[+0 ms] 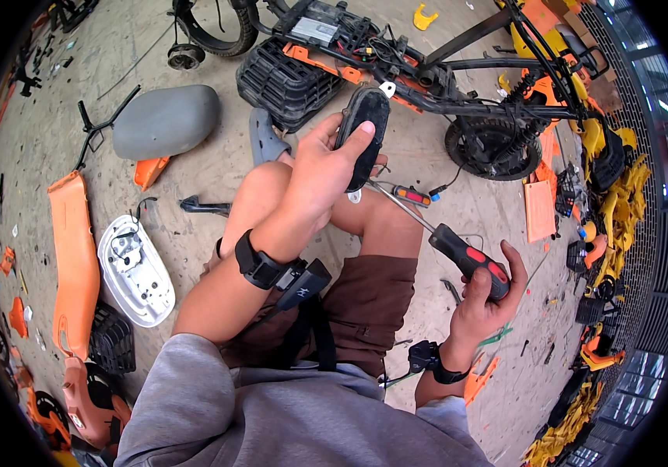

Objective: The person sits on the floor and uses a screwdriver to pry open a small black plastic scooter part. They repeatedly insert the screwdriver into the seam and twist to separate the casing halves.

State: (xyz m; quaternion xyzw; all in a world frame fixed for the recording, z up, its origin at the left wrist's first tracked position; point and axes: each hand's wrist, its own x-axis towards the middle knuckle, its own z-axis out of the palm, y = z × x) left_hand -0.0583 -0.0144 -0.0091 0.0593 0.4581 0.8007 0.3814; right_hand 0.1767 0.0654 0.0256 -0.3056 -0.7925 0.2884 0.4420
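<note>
My left hand (pixel 320 173) grips an oblong black part (pixel 366 128), thumb pressed on its face. White tabs stick out at the part's two ends. In my right hand (pixel 480 311) is a screwdriver (pixel 458 251) with a black and red handle. Its metal shaft slants up and left, its tip end close to the lower end of the black part; whether they touch I cannot tell. Beyond the shaft, a small orange and dark piece (pixel 411 195) with a wire lies on the floor.
A partly stripped scooter frame (pixel 458 70) with a wheel (pixel 492 148) stands ahead. On the left lie a grey seat (pixel 166 122), a long orange panel (pixel 75 261) and a white shell (pixel 136 272). Yellow and orange parts (pixel 625 210) are piled along the right wall.
</note>
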